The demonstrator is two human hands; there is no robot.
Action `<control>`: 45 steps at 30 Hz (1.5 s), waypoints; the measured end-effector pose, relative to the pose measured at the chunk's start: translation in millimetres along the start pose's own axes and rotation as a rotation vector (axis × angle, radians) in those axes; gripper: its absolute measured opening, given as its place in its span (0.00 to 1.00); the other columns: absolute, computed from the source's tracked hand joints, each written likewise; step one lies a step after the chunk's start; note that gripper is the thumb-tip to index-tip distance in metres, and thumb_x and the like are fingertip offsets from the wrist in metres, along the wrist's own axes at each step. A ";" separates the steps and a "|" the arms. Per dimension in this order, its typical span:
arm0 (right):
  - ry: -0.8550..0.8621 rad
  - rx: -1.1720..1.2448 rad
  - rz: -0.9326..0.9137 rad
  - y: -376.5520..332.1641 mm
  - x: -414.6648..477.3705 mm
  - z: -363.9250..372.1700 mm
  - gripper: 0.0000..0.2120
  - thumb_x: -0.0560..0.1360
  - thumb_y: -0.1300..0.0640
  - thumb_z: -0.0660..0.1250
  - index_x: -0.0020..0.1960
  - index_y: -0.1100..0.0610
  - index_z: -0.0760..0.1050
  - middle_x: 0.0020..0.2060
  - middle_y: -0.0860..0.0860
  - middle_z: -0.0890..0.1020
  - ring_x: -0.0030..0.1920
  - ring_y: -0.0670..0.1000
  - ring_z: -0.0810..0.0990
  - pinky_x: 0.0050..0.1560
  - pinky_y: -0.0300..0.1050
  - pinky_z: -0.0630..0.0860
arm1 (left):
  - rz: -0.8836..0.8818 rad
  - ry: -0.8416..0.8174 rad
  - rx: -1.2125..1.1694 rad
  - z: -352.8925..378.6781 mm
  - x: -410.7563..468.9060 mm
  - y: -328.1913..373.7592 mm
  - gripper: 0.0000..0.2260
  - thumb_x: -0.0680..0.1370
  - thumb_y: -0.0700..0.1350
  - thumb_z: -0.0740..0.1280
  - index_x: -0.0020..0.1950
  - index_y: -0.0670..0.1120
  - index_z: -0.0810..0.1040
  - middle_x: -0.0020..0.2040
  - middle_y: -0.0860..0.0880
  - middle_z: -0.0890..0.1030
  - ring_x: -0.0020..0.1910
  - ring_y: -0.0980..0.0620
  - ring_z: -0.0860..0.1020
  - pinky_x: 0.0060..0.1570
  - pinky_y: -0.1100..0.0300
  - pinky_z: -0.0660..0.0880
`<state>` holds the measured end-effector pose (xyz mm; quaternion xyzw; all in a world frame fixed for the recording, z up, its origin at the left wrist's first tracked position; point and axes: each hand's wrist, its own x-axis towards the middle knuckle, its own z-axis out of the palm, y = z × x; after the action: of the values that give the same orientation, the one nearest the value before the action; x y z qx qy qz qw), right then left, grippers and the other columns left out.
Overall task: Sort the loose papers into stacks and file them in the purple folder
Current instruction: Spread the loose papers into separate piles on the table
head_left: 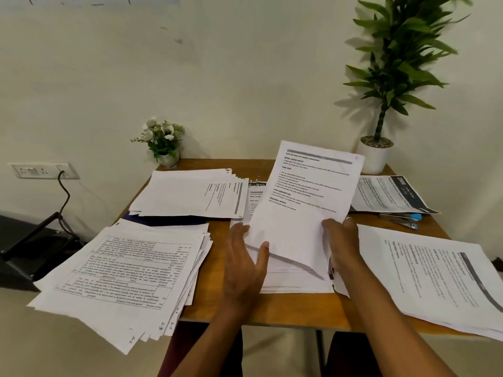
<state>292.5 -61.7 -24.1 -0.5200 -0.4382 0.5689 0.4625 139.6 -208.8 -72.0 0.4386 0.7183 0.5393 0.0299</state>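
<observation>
At your far left the stack of table-printed pages fans loosely over the edge of the table. Behind it a second stack lies on the purple folder, of which only a dark strip shows, so you cannot tell from here whether anything is filed inside it. By my reading you are mid-sort. Your left hand pinches the lower left edge of the lifted sheet, thumb on top. Your right hand curls its fingers over the lower right edge, so the sheet stands tilted above the centre pile. The next move calls for reading its heading and laying it square on the matching stack, probably the headed pages at your right, which look alike. Filing has not begun, and the folder must first be uncovered. Farther back on the right lie sheets with a dark banner.
</observation>
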 end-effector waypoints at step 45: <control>-0.257 0.570 0.250 3.5 1.1 24.0 0.21 0.77 0.60 0.70 0.70 0.53 0.75 0.60 0.56 0.84 0.62 0.59 0.82 0.66 0.66 0.74 | -0.364 -0.022 -0.230 -81.8 69.1 16.6 0.46 0.80 0.47 0.71 0.82 0.57 0.36 0.81 0.55 0.56 0.76 0.55 0.61 0.73 0.48 0.63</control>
<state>268.4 -61.7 -26.0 -0.3435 -0.2491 0.7817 0.4570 64.9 -223.7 5.0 0.3012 0.7189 0.5987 0.1846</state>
